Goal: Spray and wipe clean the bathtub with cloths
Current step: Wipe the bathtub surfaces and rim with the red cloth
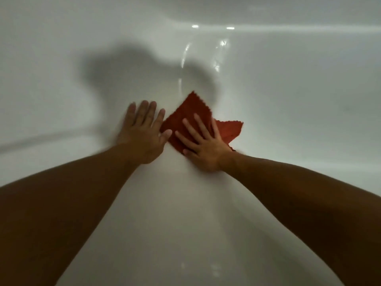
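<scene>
The white bathtub fills the whole view, its glossy inner surface curving away from me. A red cloth with zigzag edges lies flat on the tub's surface near the middle. My right hand presses on the cloth with straight, spread fingers. My left hand rests flat on the bare tub just left of the cloth, its thumb touching the cloth's left edge. The part of the cloth under my right palm is hidden.
A dark shadow of my head and arms falls on the tub wall beyond the hands. The tub's rim runs across the top right. Light glints streak the wet surface above the cloth.
</scene>
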A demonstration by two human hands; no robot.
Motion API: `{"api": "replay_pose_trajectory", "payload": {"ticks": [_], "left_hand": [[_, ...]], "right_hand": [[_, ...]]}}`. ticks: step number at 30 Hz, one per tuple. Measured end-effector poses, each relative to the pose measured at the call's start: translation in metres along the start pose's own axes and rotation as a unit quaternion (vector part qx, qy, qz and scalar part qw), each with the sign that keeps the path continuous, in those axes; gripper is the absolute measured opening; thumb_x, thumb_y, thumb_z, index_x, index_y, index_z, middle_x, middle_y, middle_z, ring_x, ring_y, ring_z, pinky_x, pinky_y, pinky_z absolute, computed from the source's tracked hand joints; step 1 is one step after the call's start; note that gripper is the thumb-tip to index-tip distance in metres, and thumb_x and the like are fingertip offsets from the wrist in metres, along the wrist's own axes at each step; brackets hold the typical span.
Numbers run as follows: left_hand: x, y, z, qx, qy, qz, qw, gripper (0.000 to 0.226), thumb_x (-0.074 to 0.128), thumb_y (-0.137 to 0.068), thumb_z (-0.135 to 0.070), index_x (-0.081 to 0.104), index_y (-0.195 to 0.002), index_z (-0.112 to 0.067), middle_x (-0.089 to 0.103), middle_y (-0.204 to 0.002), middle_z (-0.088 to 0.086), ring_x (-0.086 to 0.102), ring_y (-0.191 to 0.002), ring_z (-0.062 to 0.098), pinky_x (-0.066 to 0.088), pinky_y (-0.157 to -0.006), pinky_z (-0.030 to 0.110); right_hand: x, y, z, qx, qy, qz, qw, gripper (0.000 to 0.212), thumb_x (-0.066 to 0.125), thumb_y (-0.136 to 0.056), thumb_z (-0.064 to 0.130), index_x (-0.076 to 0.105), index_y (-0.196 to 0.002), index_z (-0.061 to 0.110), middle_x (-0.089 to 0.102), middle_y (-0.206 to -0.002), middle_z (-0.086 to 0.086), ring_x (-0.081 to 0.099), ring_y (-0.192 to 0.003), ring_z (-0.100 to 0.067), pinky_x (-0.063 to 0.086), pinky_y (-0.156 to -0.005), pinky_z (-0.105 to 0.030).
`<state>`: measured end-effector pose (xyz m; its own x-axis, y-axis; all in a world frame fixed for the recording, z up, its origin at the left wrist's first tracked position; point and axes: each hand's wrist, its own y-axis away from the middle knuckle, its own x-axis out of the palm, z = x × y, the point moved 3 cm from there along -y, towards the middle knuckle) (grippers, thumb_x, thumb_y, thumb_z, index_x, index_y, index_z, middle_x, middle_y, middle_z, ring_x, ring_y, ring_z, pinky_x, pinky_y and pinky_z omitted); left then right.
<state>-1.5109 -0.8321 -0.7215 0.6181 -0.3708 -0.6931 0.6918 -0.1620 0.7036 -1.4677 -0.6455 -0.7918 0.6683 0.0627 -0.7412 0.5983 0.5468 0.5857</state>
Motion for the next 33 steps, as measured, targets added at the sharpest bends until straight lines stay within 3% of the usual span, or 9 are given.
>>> {"api": "replay_pose_trajectory", "payload": {"ticks": [3,5,8,13,18,24,27,30,33], "left_hand": [[0.004,0.004,-0.009,-0.009,0.014,0.050,0.999,0.069,-0.003,-0.101,-0.058,-0.022,-0.158,-0.023,-0.026,-0.166,0.006,-0.025,-0.152,0.026,-0.017,-0.122,0.051],[0.003,0.006,-0.018,-0.032,0.051,0.063,0.996,0.070,0.000,-0.101,-0.060,-0.021,-0.158,-0.025,-0.025,-0.166,0.007,-0.024,-0.153,0.028,-0.017,-0.122,0.052],[0.001,-0.004,-0.043,-0.046,0.117,0.083,0.989,0.074,0.008,-0.099,-0.068,-0.021,-0.157,-0.032,-0.026,-0.166,0.007,-0.022,-0.153,0.030,-0.011,-0.122,0.058],[-0.007,-0.031,-0.106,-0.044,0.204,0.092,0.974,0.089,0.021,-0.090,-0.082,-0.025,-0.155,-0.040,-0.039,-0.160,0.006,-0.028,-0.150,0.035,-0.005,-0.118,0.069],[-0.014,-0.029,-0.179,-0.056,0.269,0.116,0.954,0.086,0.025,-0.092,-0.080,-0.019,-0.156,-0.042,-0.045,-0.157,0.004,-0.033,-0.148,0.038,0.002,-0.115,0.074],[-0.038,-0.015,-0.210,-0.084,0.287,0.185,0.936,0.071,0.012,-0.097,-0.074,-0.006,-0.159,-0.043,-0.028,-0.166,0.002,-0.013,-0.155,0.034,0.001,-0.115,0.075],[-0.050,0.003,-0.237,-0.057,0.342,0.240,0.907,0.081,0.018,-0.089,-0.085,-0.005,-0.158,-0.047,-0.022,-0.168,0.003,-0.005,-0.154,0.044,0.003,-0.117,0.072],[-0.054,0.020,-0.277,-0.031,0.362,0.291,0.885,0.097,0.022,-0.074,-0.094,-0.007,-0.156,-0.051,-0.024,-0.167,0.007,-0.007,-0.150,0.054,0.001,-0.121,0.066],[-0.058,0.031,-0.312,0.002,0.318,0.310,0.896,0.111,0.018,-0.056,-0.103,-0.009,-0.153,-0.057,-0.026,-0.166,0.004,-0.010,-0.149,0.055,0.002,-0.118,0.071]], "right_hand": [[0.011,0.044,-0.046,-0.077,0.012,0.004,0.997,0.056,-0.001,-0.101,0.061,-0.006,-0.156,0.051,-0.017,-0.168,0.010,-0.030,-0.152,-0.024,-0.021,-0.119,-0.059],[0.007,0.063,-0.097,0.014,0.023,-0.038,0.999,0.056,0.003,-0.103,0.061,-0.003,-0.157,0.049,-0.010,-0.170,0.006,-0.023,-0.154,-0.027,-0.015,-0.120,-0.061],[0.001,0.079,-0.132,0.211,-0.051,-0.040,0.975,0.060,0.001,-0.101,0.062,-0.017,-0.156,0.046,-0.029,-0.166,0.002,-0.036,-0.149,-0.029,-0.020,-0.117,-0.063],[0.033,0.133,-0.121,0.042,-0.033,0.056,0.997,0.057,0.001,-0.102,0.061,-0.018,-0.154,0.050,-0.035,-0.162,0.009,-0.043,-0.144,-0.022,-0.026,-0.117,-0.057],[0.029,0.162,-0.190,0.223,-0.084,0.080,0.968,0.061,0.008,-0.101,0.064,-0.026,-0.150,0.051,-0.041,-0.160,0.008,-0.046,-0.142,-0.024,-0.021,-0.118,-0.061],[0.018,0.234,-0.154,0.062,-0.156,0.328,0.930,0.055,0.008,-0.107,0.058,-0.013,-0.157,0.049,-0.030,-0.164,0.010,-0.031,-0.150,-0.022,-0.013,-0.121,-0.060],[0.009,0.307,-0.224,0.156,-0.195,0.378,0.892,0.056,0.010,-0.104,0.064,-0.012,-0.155,0.055,-0.031,-0.160,0.018,-0.025,-0.151,-0.013,-0.010,-0.121,-0.060],[0.016,0.376,-0.301,0.320,-0.161,0.378,0.854,0.058,0.011,-0.104,0.065,-0.013,-0.155,0.052,-0.028,-0.166,0.009,-0.020,-0.155,-0.025,-0.008,-0.122,-0.062],[0.027,0.389,-0.328,0.360,-0.139,0.366,0.847,0.065,0.008,-0.100,0.068,-0.011,-0.158,0.048,-0.028,-0.166,0.004,-0.018,-0.154,-0.037,-0.008,-0.118,-0.070]]}}
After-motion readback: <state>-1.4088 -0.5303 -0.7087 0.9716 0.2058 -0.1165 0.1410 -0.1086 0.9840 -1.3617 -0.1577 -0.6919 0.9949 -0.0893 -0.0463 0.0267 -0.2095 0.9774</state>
